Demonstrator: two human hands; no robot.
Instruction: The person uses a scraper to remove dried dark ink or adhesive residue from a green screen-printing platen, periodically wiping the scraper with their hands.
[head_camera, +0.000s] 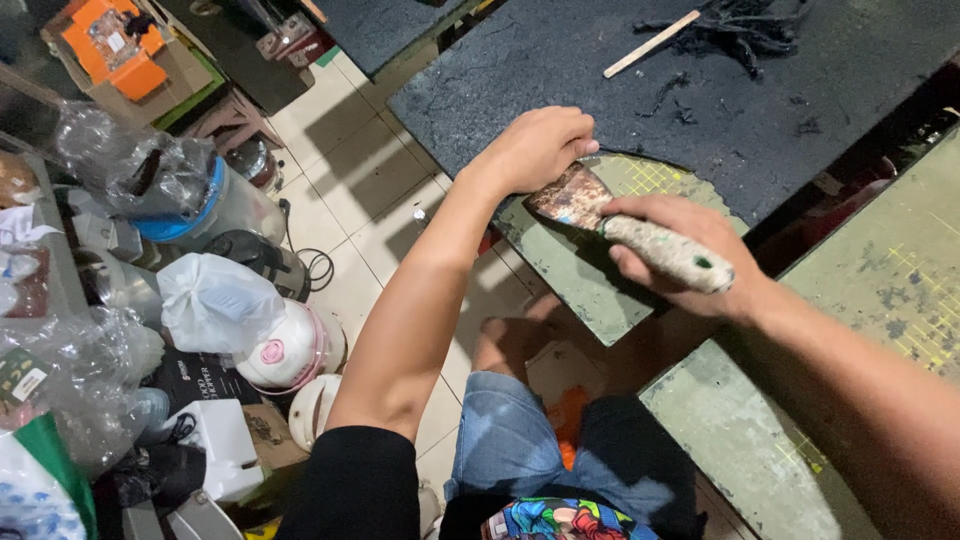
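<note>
Clutter of plastic bags (215, 300) piled far left. Left hand (535, 150), fingers curled down, pressing on dark mat (600, 70) edge, gripping nothing visible. One scraper (625, 228) just right of it, over green cutting board (580, 275); long axis slanting, rusty blade pointing up-left. Right hand (690, 255) closed round handle. One wooden stick (652, 43) upper right.

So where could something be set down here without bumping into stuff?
Bare room: the dark mat left of the wooden stick, and the green cutting mat at right. Crowded: the bags and appliances at left, and around the scraper.
</note>
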